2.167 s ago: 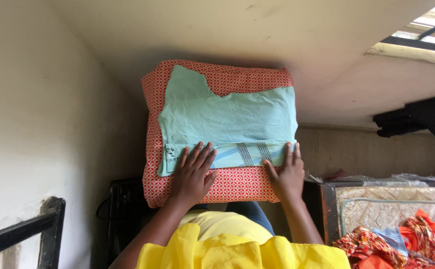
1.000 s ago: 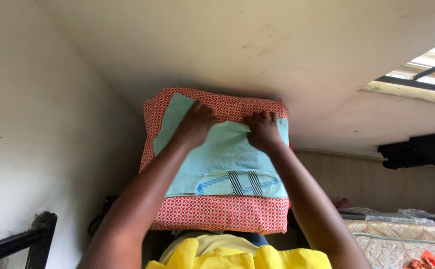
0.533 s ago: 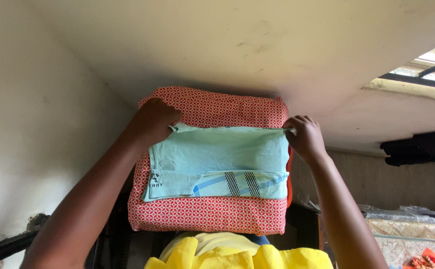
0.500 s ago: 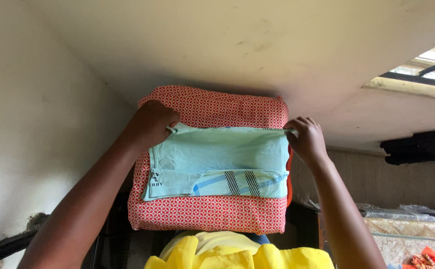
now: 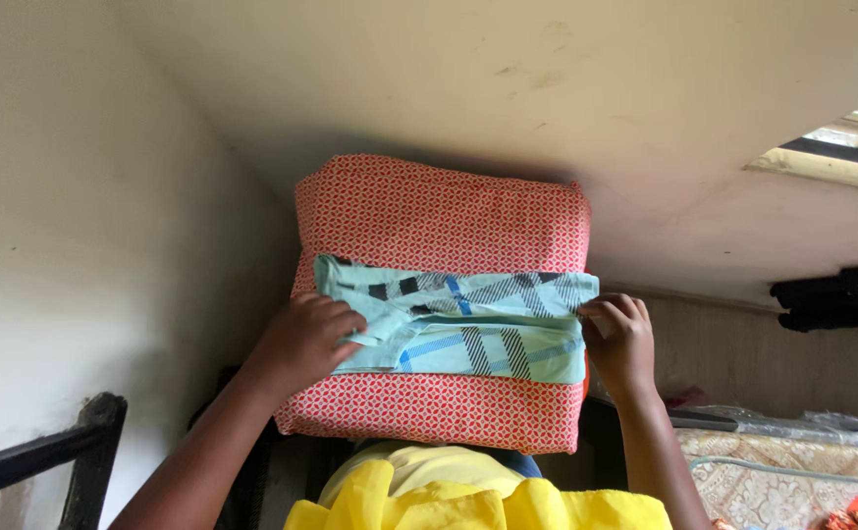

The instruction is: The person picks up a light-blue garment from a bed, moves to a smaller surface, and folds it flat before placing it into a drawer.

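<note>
A pale green garment (image 5: 468, 324) with blue and black stripes lies folded into a narrow band across a red patterned cushion (image 5: 439, 211). My left hand (image 5: 306, 339) grips the garment's left end, fingers curled over the folded edge. My right hand (image 5: 617, 339) pinches its right end at the cushion's right side. Both arms reach up from below, over my yellow clothing (image 5: 468, 501).
A pale wall (image 5: 85, 216) stands close on the left, with a dark rail (image 5: 46, 461) at the lower left. A bed with patterned cover (image 5: 802, 486) is at the lower right. Dark cloth (image 5: 841, 294) hangs at the right edge.
Both hands pulled the garment's far edge toward me and folded it over the near part. The striped side now shows on top, and the garment forms a narrower band.
</note>
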